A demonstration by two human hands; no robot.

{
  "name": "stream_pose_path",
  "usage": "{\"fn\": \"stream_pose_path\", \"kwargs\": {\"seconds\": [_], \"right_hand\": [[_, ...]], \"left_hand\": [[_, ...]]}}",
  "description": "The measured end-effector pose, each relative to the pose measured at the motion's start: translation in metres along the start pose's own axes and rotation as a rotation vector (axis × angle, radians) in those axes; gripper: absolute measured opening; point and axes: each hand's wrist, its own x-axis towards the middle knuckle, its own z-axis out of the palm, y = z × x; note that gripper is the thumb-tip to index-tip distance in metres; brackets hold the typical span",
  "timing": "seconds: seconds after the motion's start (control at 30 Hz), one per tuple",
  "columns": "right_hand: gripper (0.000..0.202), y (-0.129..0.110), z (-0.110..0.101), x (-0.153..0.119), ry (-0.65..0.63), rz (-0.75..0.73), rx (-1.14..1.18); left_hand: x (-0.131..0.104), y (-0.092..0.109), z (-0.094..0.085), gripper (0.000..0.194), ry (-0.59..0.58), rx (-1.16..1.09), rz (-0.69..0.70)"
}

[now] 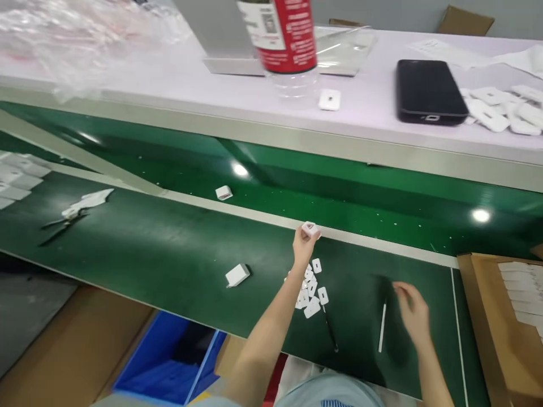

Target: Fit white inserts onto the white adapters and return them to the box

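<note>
My left hand [304, 243] reaches forward to the far edge of the green work surface [169, 243], its fingers round a small white box [310, 228]. Below that arm lies a pile of small white pieces [311, 288], with a dark thin tool [330, 328] beside it. To the right, my right hand [410, 308] hovers over the surface, slightly blurred, with thumb and fingers bent toward each other; whether anything is between them is too small to tell. Just left of it lies a white pen-like stick [382, 327]. Another white box [237, 275] rests left of the pile.
A raised white shelf [190, 85] holds a red-labelled bottle [291, 39], a black phone [430, 90] and white pieces. Cutters [68, 220] lie at left. A green conveyor behind carries a white box [223, 193]. Cardboard box [492, 328] at right, blue bin [153, 362] below.
</note>
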Motion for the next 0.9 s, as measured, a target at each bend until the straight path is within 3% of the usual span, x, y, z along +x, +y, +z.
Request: {"fn": "stream_pose_path", "kwargs": {"seconds": [0.1,0.2,0.27,0.37,0.5,0.6,0.8,0.9], "right_hand": [[0.030,-0.049,0.076,0.030,-0.299,-0.218,-0.034],[0.044,-0.083,0.139,0.050,-0.538,-0.371,-0.118],[0.047,-0.097,0.171,0.060,-0.643,-0.415,-0.193],[0.032,-0.109,0.198,0.067,-0.728,-0.420,-0.302],[0.031,-0.118,0.207,0.067,-0.739,-0.384,-0.395],[0.029,-0.124,0.203,0.069,-0.680,-0.316,-0.391],[0.026,-0.157,0.190,0.076,-0.401,-0.118,-0.123],[0.033,-0.191,0.159,0.061,-0.277,-0.104,0.072]], "left_hand": [[-0.026,-0.013,-0.045,0.040,0.027,-0.127,-0.098],[-0.060,-0.013,-0.091,0.052,-0.020,-0.233,-0.117],[-0.079,-0.005,-0.118,0.057,-0.064,-0.279,-0.106],[-0.096,0.011,-0.153,0.061,-0.105,-0.314,-0.034],[-0.109,0.026,-0.191,0.052,-0.117,-0.335,0.115],[-0.116,0.033,-0.212,0.048,-0.170,-0.352,0.194],[-0.131,0.047,-0.234,0.051,-0.266,-0.388,0.340],[-0.134,0.052,-0.237,0.053,-0.371,-0.372,0.403]]}}
